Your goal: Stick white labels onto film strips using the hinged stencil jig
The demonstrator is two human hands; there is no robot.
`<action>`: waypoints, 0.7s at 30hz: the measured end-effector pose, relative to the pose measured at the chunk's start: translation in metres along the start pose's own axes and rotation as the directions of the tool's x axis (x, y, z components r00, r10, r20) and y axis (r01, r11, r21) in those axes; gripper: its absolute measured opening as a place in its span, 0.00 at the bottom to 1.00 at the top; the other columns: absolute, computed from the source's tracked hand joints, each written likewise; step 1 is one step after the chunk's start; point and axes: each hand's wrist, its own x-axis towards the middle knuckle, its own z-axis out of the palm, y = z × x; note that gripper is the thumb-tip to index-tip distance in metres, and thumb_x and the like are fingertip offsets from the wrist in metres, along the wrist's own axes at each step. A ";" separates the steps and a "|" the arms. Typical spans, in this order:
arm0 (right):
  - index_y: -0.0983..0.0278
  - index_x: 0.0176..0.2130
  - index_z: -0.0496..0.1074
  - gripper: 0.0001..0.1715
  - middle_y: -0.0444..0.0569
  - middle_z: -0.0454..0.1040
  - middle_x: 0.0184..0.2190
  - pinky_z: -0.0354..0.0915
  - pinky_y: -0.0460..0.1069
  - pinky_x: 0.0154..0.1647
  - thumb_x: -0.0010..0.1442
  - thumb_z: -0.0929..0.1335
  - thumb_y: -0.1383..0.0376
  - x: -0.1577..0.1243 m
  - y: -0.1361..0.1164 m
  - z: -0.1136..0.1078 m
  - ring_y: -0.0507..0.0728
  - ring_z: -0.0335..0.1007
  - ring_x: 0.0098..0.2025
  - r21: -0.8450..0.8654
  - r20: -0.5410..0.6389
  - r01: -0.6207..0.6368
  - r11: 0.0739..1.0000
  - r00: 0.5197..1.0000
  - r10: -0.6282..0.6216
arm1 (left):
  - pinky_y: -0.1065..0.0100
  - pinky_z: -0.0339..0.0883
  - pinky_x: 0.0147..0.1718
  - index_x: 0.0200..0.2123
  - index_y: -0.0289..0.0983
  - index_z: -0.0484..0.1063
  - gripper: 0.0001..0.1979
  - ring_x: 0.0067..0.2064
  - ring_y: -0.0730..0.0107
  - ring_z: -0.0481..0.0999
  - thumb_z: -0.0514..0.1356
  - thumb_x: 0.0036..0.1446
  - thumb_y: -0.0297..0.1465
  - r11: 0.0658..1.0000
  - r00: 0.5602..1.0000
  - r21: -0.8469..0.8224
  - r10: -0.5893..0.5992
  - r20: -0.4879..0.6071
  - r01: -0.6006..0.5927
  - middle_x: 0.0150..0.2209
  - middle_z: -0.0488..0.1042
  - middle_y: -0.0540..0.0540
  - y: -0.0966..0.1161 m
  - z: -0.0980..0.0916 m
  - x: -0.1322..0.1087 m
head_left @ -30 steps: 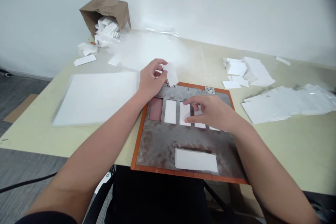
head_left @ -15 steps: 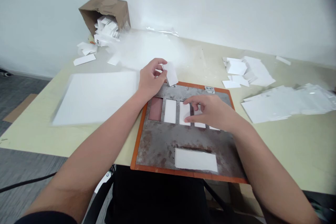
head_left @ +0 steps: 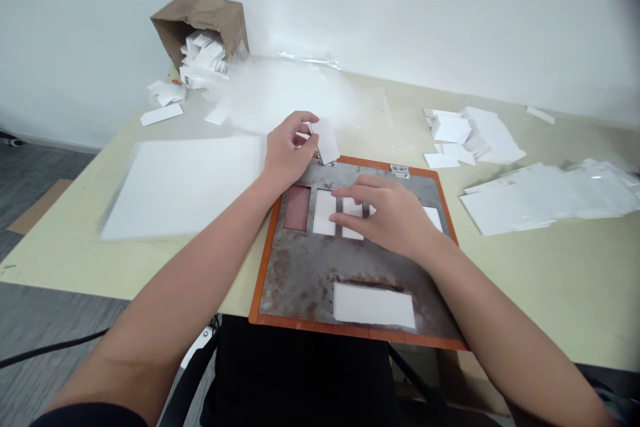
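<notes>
My left hand [head_left: 291, 149] pinches a small stack of white cards [head_left: 327, 140] above the far edge of a metal plate [head_left: 300, 267] framed in orange. Over the row of rectangular slots, my right hand [head_left: 383, 210] has thumb and fingers apart, with nothing between them. Its fingertips are at a white card [head_left: 325, 212] in the second slot; whether they touch it, I cannot tell. The leftmost slot [head_left: 297, 208] shows a reddish-brown base. Another white card [head_left: 353, 217] fills the third slot, while my right hand partly hides those farther right. A longer white strip [head_left: 373, 305] lies near the plate's front.
Large white sheets [head_left: 183, 187] lie at left. A cardboard box [head_left: 220, 10] on its side spills white pieces at the back. Loose white cards [head_left: 450, 127] and a fanned pile in clear plastic [head_left: 545, 197] lie at right. Hinges [head_left: 400, 171] edge the plate.
My right hand has moved left along the slots, from the third to the second, uncovering a white card at the right end. My left hand stays still with its cards.
</notes>
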 end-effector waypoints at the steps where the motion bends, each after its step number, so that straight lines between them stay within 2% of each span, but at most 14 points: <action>1: 0.58 0.48 0.78 0.20 0.48 0.75 0.38 0.55 0.47 0.27 0.61 0.70 0.51 0.001 -0.002 0.003 0.54 0.68 0.33 -0.033 0.001 0.004 0.999 1.000 -0.003 | 0.72 0.70 0.25 0.40 0.41 0.72 0.11 0.24 0.76 0.75 0.58 0.53 0.24 1.000 1.000 -0.001 -0.002 -0.003 0.002 0.31 0.70 0.53 0.001 0.000 0.000; 8: 0.56 0.50 0.77 0.23 0.49 0.75 0.41 0.52 0.47 0.25 0.60 0.69 0.48 0.005 -0.005 0.012 0.56 0.70 0.35 -0.100 0.082 0.007 0.995 0.997 0.001 | 0.73 0.71 0.24 0.39 0.40 0.71 0.10 0.25 0.77 0.74 0.58 0.53 0.24 1.000 1.000 -0.011 -0.012 0.001 0.012 0.31 0.70 0.53 0.004 0.001 0.000; 21: 0.57 0.50 0.77 0.24 0.47 0.75 0.38 0.52 0.47 0.23 0.60 0.69 0.48 0.006 -0.007 0.012 0.54 0.69 0.31 -0.096 0.101 -0.001 0.995 0.995 0.010 | 0.74 0.70 0.24 0.40 0.41 0.72 0.11 0.24 0.78 0.73 0.58 0.53 0.24 1.000 1.000 0.000 0.005 -0.001 -0.005 0.31 0.70 0.53 0.002 0.000 0.000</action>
